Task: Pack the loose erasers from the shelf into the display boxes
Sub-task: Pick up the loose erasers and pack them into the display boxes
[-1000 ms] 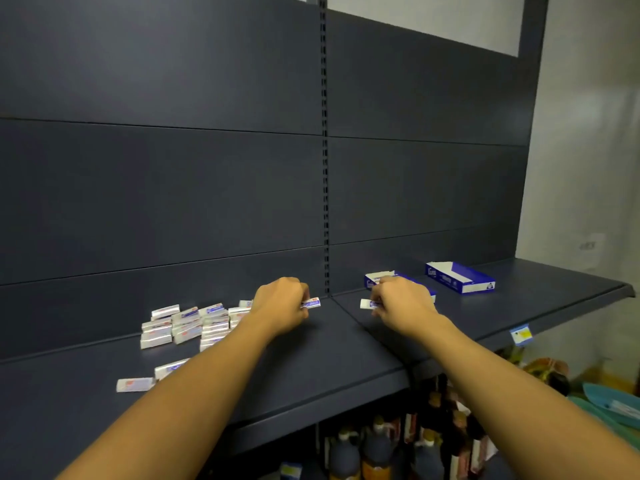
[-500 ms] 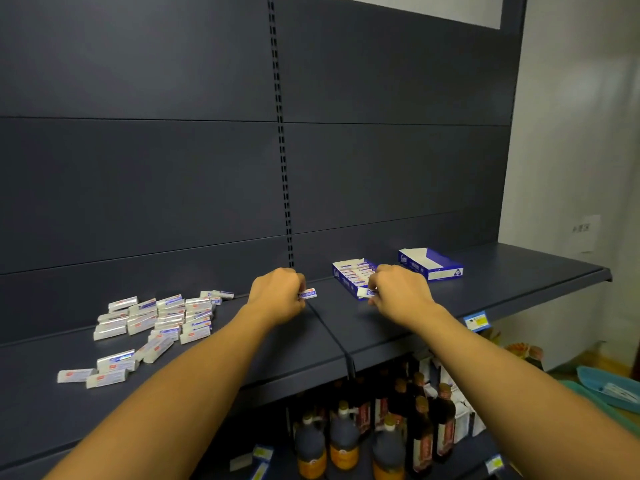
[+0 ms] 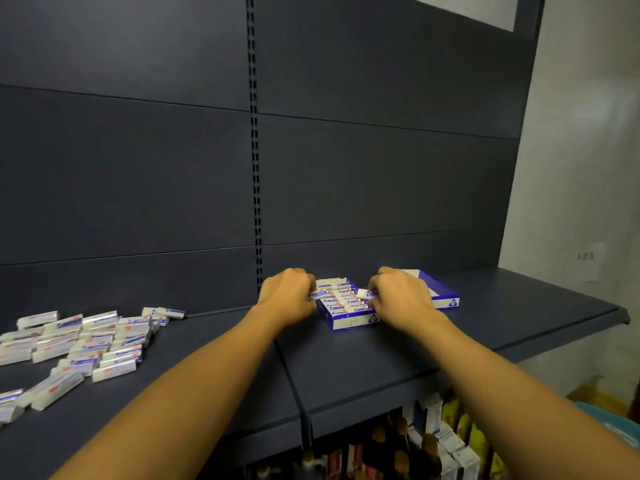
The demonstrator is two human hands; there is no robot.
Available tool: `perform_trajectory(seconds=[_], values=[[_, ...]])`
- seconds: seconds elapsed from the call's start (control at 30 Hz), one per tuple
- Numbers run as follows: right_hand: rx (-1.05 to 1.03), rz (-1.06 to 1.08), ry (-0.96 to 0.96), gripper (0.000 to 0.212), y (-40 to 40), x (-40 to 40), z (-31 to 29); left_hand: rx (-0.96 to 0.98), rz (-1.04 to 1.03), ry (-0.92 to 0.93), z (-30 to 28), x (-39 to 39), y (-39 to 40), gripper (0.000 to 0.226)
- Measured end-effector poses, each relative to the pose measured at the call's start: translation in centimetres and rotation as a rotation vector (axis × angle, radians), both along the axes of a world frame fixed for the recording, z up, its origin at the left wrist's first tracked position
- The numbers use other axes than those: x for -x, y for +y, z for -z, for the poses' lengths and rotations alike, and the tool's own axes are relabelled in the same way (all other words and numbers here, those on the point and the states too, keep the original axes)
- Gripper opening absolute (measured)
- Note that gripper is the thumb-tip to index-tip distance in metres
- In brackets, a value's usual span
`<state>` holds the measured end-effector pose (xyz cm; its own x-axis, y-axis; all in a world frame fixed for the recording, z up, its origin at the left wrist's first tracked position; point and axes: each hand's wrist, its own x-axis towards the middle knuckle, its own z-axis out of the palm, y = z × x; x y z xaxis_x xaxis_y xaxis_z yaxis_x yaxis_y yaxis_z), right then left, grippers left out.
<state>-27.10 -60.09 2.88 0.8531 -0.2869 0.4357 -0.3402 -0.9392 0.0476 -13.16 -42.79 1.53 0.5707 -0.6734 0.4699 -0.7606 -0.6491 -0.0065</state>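
Blue-and-white cardboard display box point(image 3: 349, 320), partly filled with rows of wrapped erasers, on the dark metal shelf point(image 3: 381, 358) right of centre. Left hand point(image 3: 287, 297) at the box's 9 o'clock, pinching a white wrapped eraser point(image 3: 320, 293). Right hand point(image 3: 398, 297) at 3 o'clock, pinching a second white eraser point(image 3: 363, 293). Second blue cardboard box point(image 3: 441, 294) at 2 o'clock, behind the right hand. Heap of loose white wrapped erasers point(image 3: 86, 341) at 9 o'clock, well apart.
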Motion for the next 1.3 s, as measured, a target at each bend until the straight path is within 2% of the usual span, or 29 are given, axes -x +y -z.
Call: perform_trajectory(seconds=[0.6,1.0,1.3], values=[[-0.089,-0.188,-0.004,0.030,-9.4,-10.8,1.6,0.065,-0.116,0.093,1.4,-7.2,-6.5,0.021],[-0.280,-0.358,-0.084,0.031,-13.8,-16.4,4.3,0.184,-0.231,0.140,2.9,-8.4,-10.7,0.023],[-0.460,-0.368,-0.195,0.032,-13.9,-18.9,7.8,0.237,-0.260,0.215,5.8,-8.8,-11.8,0.026]])
